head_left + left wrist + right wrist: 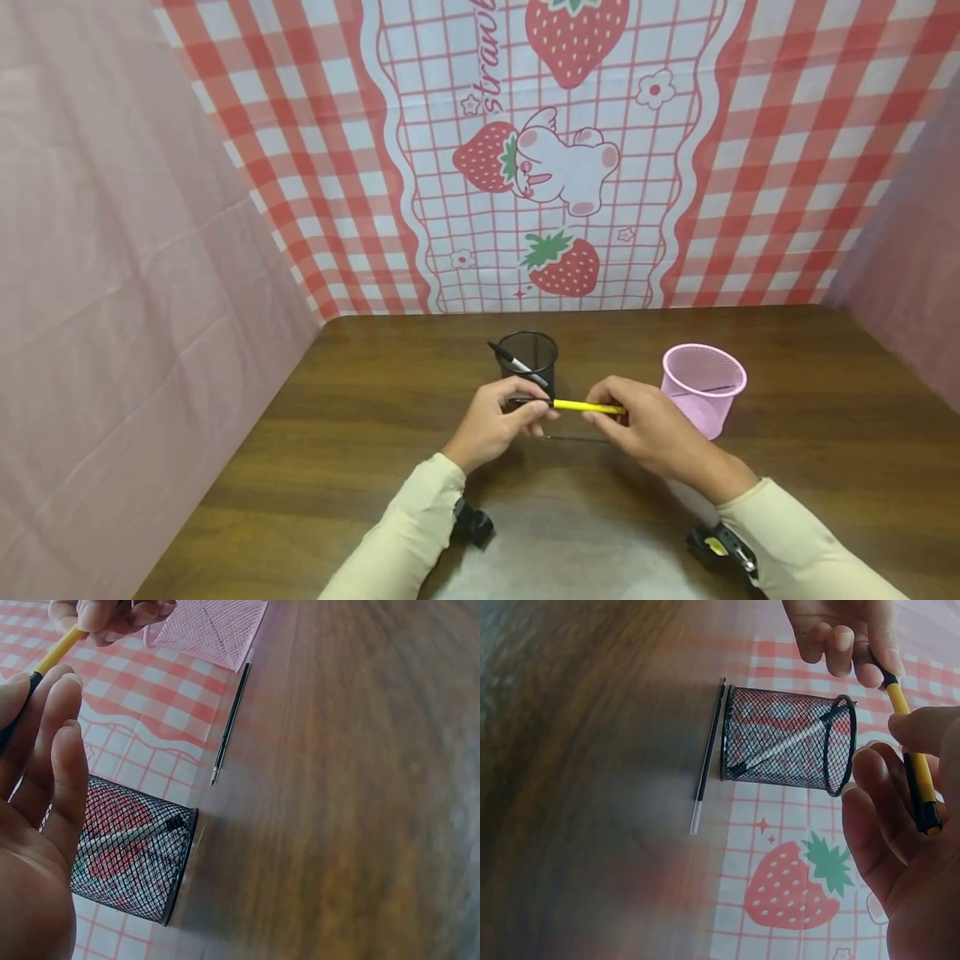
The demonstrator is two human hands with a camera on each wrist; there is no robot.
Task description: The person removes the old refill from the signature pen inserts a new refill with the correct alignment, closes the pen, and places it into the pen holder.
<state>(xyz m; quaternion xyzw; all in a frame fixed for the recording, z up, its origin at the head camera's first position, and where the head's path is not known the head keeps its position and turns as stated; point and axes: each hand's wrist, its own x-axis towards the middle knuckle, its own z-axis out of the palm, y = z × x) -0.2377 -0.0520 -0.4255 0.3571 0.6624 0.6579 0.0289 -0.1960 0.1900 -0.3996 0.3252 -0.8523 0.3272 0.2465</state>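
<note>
Both hands hold a yellow pen [577,406] level in front of the black mesh pen cup [769,705]. My left hand [491,423] pinches its black end between thumb and fingers. Around the yellow barrel near the other end, my right hand [656,429] closes thumb and fingers; a black clip and black end cap [928,817] show in the right wrist view. On the table beneath lies a thin pen refill [231,724], black with a clear end and a metal tip. It touches neither hand.
A white and black pen [517,364] leans inside the black cup. To the right stands a pink mesh pen cup [705,412], with a thin dark line visible inside. The wooden table [360,467] meets a strawberry-print checked cloth [420,167] behind and pale pink cloth at the sides.
</note>
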